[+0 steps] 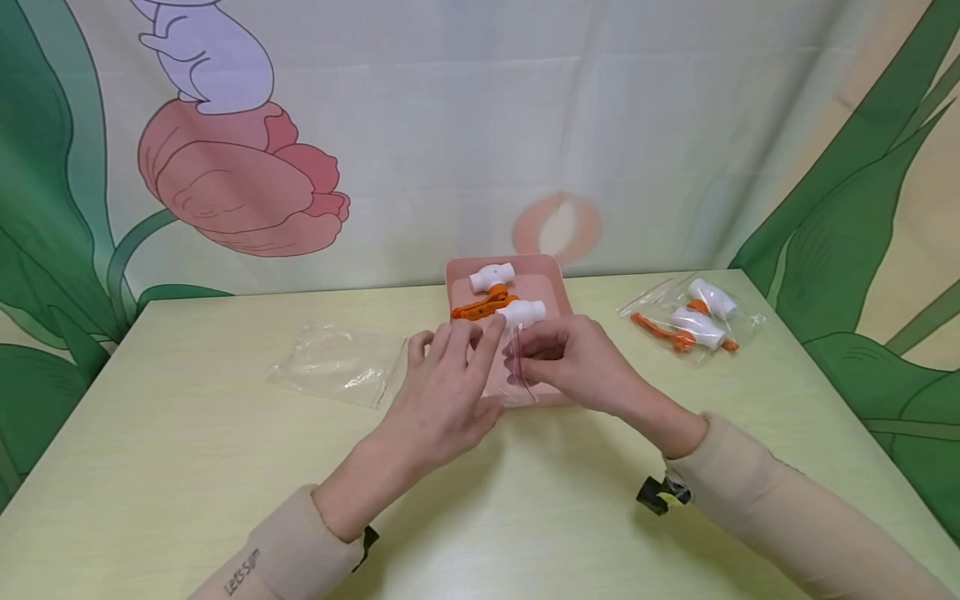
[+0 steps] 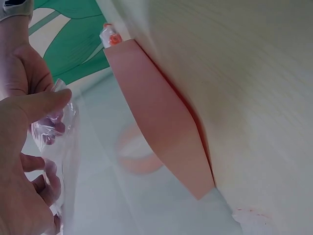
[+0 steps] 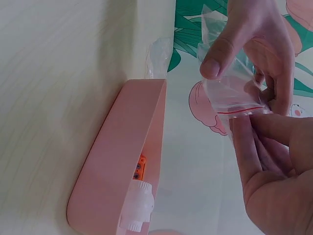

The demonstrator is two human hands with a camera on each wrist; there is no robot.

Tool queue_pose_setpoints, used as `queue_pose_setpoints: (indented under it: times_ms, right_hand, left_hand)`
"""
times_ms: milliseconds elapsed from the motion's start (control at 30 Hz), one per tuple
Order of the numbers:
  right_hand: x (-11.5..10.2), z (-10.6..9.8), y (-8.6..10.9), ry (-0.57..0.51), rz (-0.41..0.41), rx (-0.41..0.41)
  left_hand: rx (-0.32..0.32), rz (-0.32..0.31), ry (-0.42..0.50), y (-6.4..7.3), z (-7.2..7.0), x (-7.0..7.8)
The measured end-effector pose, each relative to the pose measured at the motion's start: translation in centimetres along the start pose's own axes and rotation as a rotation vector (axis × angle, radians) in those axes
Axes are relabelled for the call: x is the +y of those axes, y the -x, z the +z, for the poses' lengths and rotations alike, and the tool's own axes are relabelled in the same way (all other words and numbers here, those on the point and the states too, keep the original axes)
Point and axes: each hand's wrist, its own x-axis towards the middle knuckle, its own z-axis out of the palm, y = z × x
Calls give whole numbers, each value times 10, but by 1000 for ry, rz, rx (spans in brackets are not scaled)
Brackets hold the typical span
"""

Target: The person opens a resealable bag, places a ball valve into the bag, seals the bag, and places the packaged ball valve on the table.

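Above the pink tray (image 1: 551, 287), both hands hold a clear zip bag (image 3: 227, 93) with a red line along its mouth. My left hand (image 1: 442, 400) grips the bag's body, its thumb on one face and fingers behind. My right hand (image 1: 581, 367) pinches the mouth at the red line, fingertips at the opening. No contents show in the bag. Inside the tray lie a white ribbed plastic piece (image 1: 492, 277) at the back, an orange strip-like part (image 1: 480, 309) with holes, and a second white piece (image 1: 525, 312) close to the fingers.
To the left, a flat clear zip bag (image 1: 337, 362) lies on the pale table (image 1: 225, 467). At the right back is a filled zip bag (image 1: 693, 321) with white and orange parts. A printed curtain (image 1: 420, 150) hangs behind the table's far edge.
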Motion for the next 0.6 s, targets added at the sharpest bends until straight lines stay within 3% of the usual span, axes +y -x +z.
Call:
queue_pose_setpoints:
  times_ms: [233,600]
  right_hand:
    - [3,2,0,-165,43,-35]
    - [1,2,1,-218,100,-50]
  left_hand:
    - [1,-15,21,1,2,0]
    - [-34,-81,44,1,6,-5]
